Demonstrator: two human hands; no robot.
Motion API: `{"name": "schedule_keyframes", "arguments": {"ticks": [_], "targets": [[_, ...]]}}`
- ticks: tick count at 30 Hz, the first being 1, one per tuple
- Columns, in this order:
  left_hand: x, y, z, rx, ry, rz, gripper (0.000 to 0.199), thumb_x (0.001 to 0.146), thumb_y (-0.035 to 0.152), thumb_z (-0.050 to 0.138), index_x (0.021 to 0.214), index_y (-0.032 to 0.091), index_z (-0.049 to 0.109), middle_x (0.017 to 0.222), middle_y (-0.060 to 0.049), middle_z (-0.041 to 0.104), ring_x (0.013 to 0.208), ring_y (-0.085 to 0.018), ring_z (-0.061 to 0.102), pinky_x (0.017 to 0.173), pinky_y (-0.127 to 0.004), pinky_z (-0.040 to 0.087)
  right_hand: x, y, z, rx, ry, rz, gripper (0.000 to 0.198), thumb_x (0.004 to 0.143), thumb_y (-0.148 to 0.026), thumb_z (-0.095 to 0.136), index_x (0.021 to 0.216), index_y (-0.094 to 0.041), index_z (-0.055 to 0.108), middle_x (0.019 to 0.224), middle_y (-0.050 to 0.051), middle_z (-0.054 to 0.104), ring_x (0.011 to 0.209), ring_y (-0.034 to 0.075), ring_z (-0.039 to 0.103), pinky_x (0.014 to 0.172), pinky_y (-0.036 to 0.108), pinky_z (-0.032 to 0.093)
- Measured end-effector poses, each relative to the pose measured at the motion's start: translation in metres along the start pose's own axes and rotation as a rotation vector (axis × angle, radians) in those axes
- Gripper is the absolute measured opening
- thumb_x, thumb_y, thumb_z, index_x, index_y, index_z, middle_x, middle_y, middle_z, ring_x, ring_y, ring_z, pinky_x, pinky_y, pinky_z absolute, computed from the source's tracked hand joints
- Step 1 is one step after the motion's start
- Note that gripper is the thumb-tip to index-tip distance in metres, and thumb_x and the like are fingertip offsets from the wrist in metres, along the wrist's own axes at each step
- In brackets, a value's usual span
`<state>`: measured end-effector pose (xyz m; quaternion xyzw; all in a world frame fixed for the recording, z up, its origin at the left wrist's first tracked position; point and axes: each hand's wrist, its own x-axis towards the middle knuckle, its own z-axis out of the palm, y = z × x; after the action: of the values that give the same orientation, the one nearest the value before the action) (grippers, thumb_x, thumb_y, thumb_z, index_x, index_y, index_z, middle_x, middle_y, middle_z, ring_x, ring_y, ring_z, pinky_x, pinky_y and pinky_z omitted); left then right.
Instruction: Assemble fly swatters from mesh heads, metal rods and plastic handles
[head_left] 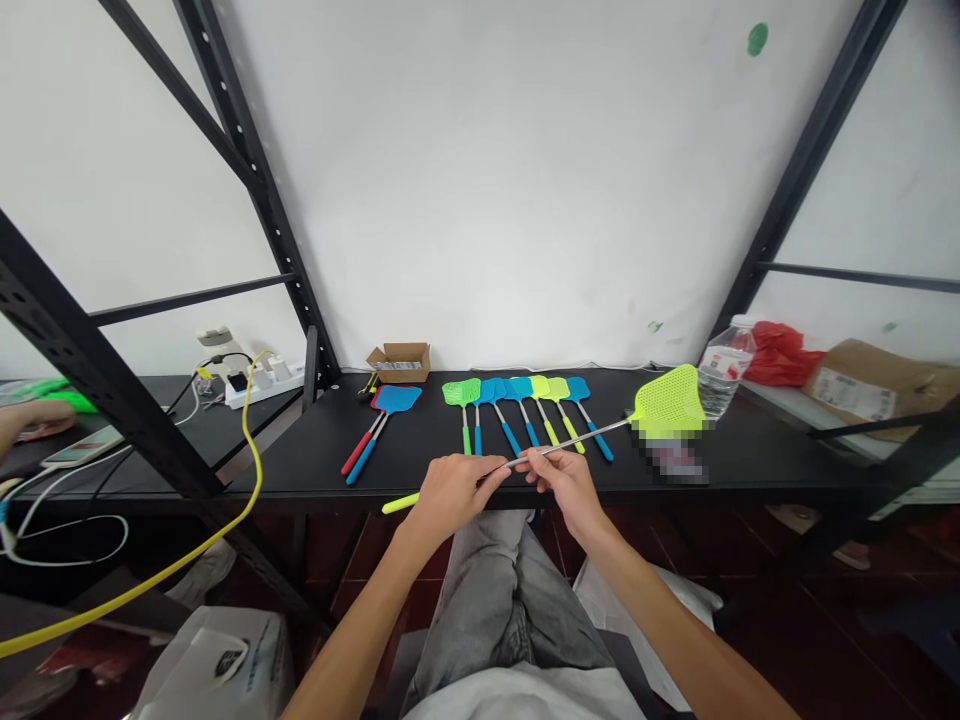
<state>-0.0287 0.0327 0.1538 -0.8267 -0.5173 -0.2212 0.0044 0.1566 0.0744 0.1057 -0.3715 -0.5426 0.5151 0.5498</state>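
Observation:
A yellow-green fly swatter (667, 402) with a thin metal shaft stretches across in front of me, its head to the right and its grip to the left. My left hand (459, 492) is closed around it near the grip. Thumb and fingers of my right hand (559, 478) pinch the shaft just right of that. Behind my hands several green, blue and yellow fly swatters (517, 390) lie in an overlapping row on the black table (300, 450). Further left, a blue fly swatter (397, 399) overlaps a red one (360, 450).
A small open cardboard box (401, 365) stands by the wall. At right are a clear plastic bottle (726, 365), a red bag (780, 352) and a brown parcel (862, 385). A yellow cable (251, 470) hangs at left near a power strip (266, 382). Another person's hand (34, 420) shows far left.

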Motion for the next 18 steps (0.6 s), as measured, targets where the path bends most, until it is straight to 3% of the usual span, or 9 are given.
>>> {"name": "schedule_keyframes", "arguments": {"ticks": [7, 18], "targets": [[0.000, -0.007, 0.000, 0.036, 0.013, 0.003, 0.051, 0.100, 0.049, 0.026, 0.089, 0.025, 0.070, 0.072, -0.003, 0.068, 0.070, -0.016, 0.062, 0.058, -0.023, 0.028, 0.004, -0.005, -0.008, 0.014, 0.067, 0.029, 0.038, 0.072, -0.053, 0.072, 0.078, -0.016, 0.076, 0.079, 0.012, 0.073, 0.062, 0.017, 0.058, 0.048, 0.026, 0.039], [-0.002, -0.020, 0.001, 0.001, 0.033, -0.029, 0.044, 0.099, 0.050, 0.033, 0.109, 0.030, 0.070, 0.092, -0.003, 0.074, 0.085, -0.018, 0.067, 0.065, -0.022, 0.034, 0.015, -0.013, -0.030, 0.041, 0.144, 0.016, 0.036, 0.071, -0.051, 0.074, 0.076, -0.016, 0.077, 0.078, 0.012, 0.072, 0.063, 0.016, 0.057, 0.049, 0.026, 0.039]]}}
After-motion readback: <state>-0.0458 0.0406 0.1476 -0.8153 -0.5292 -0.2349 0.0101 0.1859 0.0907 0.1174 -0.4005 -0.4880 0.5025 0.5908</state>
